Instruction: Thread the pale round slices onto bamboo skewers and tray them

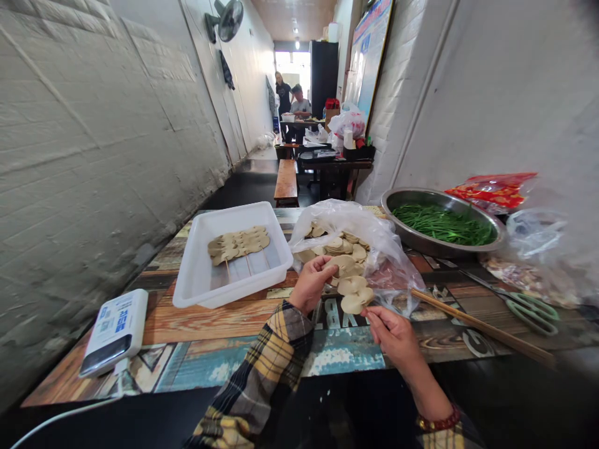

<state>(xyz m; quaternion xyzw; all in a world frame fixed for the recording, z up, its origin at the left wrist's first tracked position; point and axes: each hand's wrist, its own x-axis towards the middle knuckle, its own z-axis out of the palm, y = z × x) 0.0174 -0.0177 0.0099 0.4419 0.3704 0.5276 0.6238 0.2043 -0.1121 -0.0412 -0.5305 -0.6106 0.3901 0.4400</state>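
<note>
My left hand [312, 282] is closed around a pale round slice [343, 264] taken from the pile of slices [344, 246] in an open clear plastic bag [374, 240]. My right hand [392, 332] pinches a thin skewer that carries two or three pale round slices [354, 294] stacked along it. Both hands meet just in front of the bag. A white plastic tray [196, 274] to the left holds several finished skewers of slices [238, 244].
A steel bowl of green stalks [442, 223] stands at the right, behind a bundle of bamboo skewers [482, 327] and green-handled scissors [531, 305]. A white power bank [115, 330] with a cable lies at the left. Red and clear bags are far right. People sit at tables far down the corridor.
</note>
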